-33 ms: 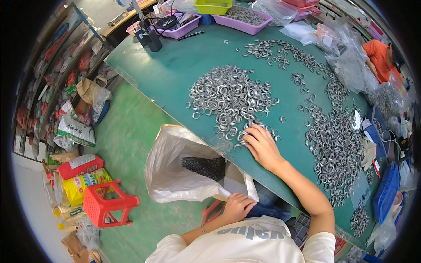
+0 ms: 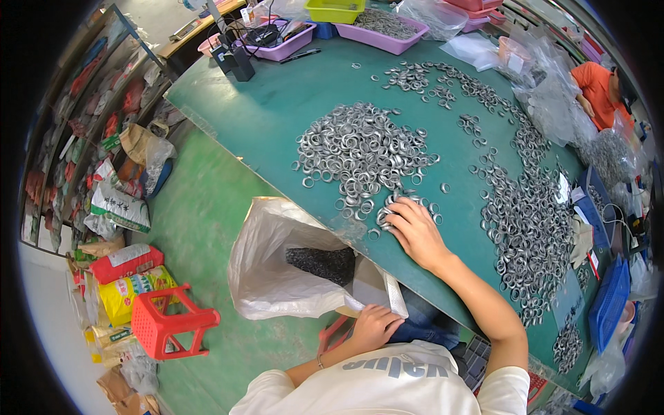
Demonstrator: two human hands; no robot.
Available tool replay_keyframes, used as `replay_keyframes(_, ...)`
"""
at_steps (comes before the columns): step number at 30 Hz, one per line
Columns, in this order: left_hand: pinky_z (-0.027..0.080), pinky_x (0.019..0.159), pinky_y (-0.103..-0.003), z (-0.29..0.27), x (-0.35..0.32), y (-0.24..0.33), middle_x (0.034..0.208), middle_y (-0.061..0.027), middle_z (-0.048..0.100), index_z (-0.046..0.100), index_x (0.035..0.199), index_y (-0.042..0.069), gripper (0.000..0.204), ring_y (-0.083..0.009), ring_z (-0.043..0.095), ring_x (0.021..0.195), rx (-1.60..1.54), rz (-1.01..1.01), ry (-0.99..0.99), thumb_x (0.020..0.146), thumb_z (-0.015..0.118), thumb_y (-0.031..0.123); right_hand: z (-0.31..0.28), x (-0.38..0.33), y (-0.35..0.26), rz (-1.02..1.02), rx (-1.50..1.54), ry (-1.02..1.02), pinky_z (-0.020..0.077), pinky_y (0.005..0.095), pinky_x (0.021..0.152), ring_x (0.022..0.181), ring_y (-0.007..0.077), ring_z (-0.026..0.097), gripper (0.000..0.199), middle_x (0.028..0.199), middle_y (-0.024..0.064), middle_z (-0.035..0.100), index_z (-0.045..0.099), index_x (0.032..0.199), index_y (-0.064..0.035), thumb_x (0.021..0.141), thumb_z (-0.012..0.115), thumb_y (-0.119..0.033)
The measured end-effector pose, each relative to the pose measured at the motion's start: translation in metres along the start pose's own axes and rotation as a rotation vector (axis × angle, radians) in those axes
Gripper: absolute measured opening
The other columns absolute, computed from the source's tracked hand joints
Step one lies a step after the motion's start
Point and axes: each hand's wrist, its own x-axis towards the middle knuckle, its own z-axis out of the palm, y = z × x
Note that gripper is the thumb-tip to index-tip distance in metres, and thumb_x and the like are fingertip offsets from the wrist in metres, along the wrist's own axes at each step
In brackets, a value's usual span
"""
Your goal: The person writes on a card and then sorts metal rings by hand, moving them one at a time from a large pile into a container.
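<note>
My left hand (image 2: 377,325) is closed on the rim of a white woven sack (image 2: 263,256), which gapes below the table edge. Inside the sack a dark, grainy mass (image 2: 321,265) shows. On the green table (image 2: 277,104), my right hand (image 2: 417,232) curls its fingers over several grey metal rings near the front edge. Its fingertips press on them, and the palm side is hidden. Just beyond that hand rises a heap of the same rings (image 2: 360,149), with a few loose ones around it.
A larger spread of rings (image 2: 526,228) runs down the table's right side. Purple trays (image 2: 384,41) and a black device (image 2: 241,66) stand at the back. A red stool (image 2: 166,321) is on the floor at left, near packed shelves (image 2: 90,104). A person in orange (image 2: 595,90) is at far right.
</note>
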Motion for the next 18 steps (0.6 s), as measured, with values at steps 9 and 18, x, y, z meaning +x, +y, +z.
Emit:
replay_keyframes(9, 0.043, 0.071, -0.037, 0.002, -0.001, -0.002, 0.079, -0.0056, 0.067, 0.07, 0.081, 0.008, 0.008, -0.025, 0.062, 0.074, 0.02, -0.004, -0.012, 0.078, 0.072, 0.015, -0.026, -0.028, 0.003, 0.092, 0.067, 0.079, 0.0407, 0.0434, 0.096, 0.12, 0.0295, 0.052, 0.019, 0.111, 0.0085, 0.062, 0.067, 0.097, -0.0039, 0.079, 0.067, -0.003)
replay_keyframes(18, 0.044, 0.073, -0.037, 0.002, 0.0, -0.001, 0.075, -0.0063, 0.065, 0.07, 0.079, 0.007, 0.01, -0.025, 0.062, 0.073, 0.007, -0.001, 0.005, 0.08, 0.071, 0.017, -0.058, -0.042, 0.006, 0.471, 0.359, 0.197, 0.0462, 0.0327, 0.074, 0.078, 0.024, 0.057, 0.018, 0.081, 0.0106, 0.063, 0.068, 0.097, 0.0005, 0.08, 0.063, 0.003)
